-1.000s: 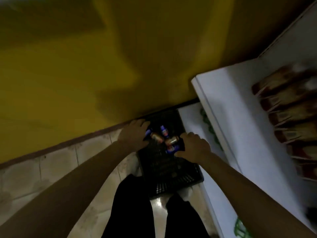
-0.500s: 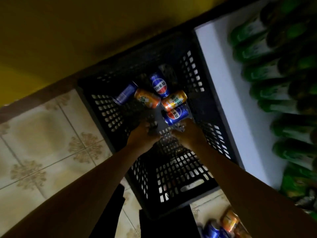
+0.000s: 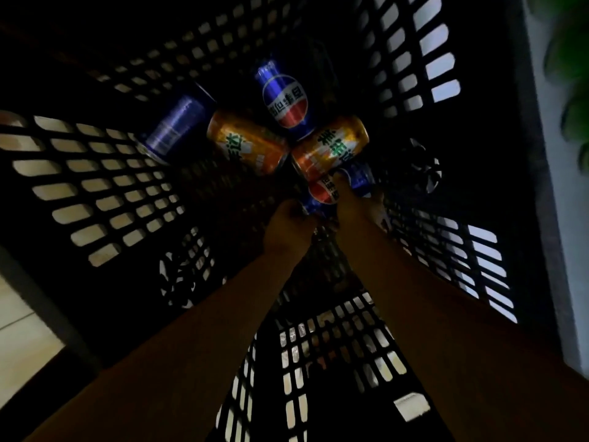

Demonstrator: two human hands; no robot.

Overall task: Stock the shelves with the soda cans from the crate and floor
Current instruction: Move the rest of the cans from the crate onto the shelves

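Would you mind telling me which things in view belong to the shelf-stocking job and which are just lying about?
Part of the job:
- black crate
- two orange cans and
- blue cans
- nearest blue can, at both hands: left hand, right hand

Just lying about:
- green blur, top right
- tiled floor

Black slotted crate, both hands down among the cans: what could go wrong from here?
1. The nearest blue cola can lies wedged under the orange soda can; pulling it may roll its neighbours.
2. Dim light hides the right hand grip, so a slip is possible.
3. The left hand sits close, crowding the lift.
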